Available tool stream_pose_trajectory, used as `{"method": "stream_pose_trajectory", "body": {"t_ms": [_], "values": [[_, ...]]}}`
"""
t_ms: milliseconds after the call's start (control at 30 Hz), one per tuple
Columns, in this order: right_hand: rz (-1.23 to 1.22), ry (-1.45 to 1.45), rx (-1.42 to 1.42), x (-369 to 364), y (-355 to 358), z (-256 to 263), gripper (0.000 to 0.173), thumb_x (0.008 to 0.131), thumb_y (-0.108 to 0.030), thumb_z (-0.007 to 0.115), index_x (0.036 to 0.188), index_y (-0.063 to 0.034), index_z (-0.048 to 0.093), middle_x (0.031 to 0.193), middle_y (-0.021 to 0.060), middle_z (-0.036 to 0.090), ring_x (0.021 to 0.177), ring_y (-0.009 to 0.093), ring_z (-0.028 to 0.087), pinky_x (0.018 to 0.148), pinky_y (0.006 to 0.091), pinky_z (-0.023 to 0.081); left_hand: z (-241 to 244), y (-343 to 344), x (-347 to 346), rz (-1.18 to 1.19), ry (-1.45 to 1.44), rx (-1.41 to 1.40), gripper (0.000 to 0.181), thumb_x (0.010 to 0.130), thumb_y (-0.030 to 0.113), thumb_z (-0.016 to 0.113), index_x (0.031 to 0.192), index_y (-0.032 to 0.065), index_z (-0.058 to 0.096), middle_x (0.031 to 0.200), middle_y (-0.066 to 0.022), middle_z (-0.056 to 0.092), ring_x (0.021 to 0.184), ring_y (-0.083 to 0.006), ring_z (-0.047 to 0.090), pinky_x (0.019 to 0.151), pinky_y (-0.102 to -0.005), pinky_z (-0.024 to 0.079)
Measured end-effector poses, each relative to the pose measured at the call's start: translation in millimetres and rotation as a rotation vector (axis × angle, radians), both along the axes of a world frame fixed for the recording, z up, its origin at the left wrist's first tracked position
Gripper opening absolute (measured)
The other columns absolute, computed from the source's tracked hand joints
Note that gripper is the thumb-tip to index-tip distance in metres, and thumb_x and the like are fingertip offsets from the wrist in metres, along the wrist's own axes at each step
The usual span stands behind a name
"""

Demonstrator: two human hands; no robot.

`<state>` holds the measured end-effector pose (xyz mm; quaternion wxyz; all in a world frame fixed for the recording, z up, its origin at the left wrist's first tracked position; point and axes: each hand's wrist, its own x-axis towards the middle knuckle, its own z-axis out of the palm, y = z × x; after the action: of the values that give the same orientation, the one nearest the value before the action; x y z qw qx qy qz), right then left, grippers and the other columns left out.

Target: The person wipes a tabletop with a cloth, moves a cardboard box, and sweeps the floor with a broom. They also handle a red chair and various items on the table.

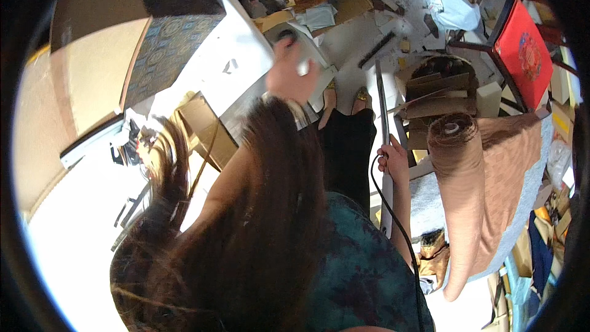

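Observation:
My right hand is closed round the metal tube of a long-handled floor tool, perhaps a stick vacuum cleaner. Its narrow, dark-bristled floor head lies ahead of my feet, and a black cord runs from near the hand down past my side. My left hand is raised in front of me and blurred by motion, with a dark spot by its fingertips. Whether it holds anything cannot be told. Long brown hair hangs across the view and covers part of the left arm.
A large roll of tan fabric stands at the right, beside a chair with a red seat. Cardboard pieces, plastic bags and scraps litter the floor ahead. A white table with patterned cloth is at the left.

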<state>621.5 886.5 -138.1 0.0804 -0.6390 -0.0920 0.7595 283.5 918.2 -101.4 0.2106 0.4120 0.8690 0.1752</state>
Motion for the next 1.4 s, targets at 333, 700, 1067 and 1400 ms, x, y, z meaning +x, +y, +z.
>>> {"method": "stream_pose_trajectory", "body": {"t_ms": [333,700,1067,1400], "values": [[0.216,0.206,-0.11,39,-9,-25,0.041,0.095,-0.009,0.056,0.134,-0.0074,0.043,0.075,0.0074,0.057,0.052,0.013,0.05,0.045,0.034,0.042,108,-155,-44,0.354,-0.554,0.264,0.028,0.099,0.01,0.064,0.126,0.0027,0.067,0.131,-0.0128,0.065,0.101,-0.0175,0.068,0.089,-0.0324,0.055],[0.472,0.134,0.125,6,-52,15,0.004,0.093,-0.011,0.054,0.092,-0.0066,0.054,0.071,0.0055,0.055,0.05,0.011,0.046,0.044,0.0289,0.042,376,-274,74,-1.504,-1.401,0.517,0.113,0.093,0.083,0.022,0.15,-0.0138,0.035,0.142,-0.0379,0.046,0.139,-0.0557,0.038,0.115,-0.0725,-0.005],[0.382,0.351,-0.132,21,-41,-13,0.018,0.098,-0.009,0.053,0.082,-0.0024,0.05,0.062,0.0078,0.049,0.054,0.016,0.054,0.046,0.0311,0.044,524,-793,133,-0.482,0.279,2.234,0.043,0.091,0.039,0.065,0.119,0.0065,0.066,0.106,-0.0091,0.067,0.098,-0.0221,0.063,0.097,-0.0424,0.05],[0.441,0.613,0.237,24,-76,-85,0.028,0.1,-0.023,0.056,0.079,-0.0059,0.051,0.065,0.0086,0.054,0.051,0.015,0.048,0.048,0.03,0.04,188,-514,-10,0.725,-1.119,1.386,0.041,0.095,0.026,0.063,0.128,0.0029,0.063,0.121,-0.0144,0.068,0.112,-0.0292,0.063,0.106,-0.0495,0.047]]}}
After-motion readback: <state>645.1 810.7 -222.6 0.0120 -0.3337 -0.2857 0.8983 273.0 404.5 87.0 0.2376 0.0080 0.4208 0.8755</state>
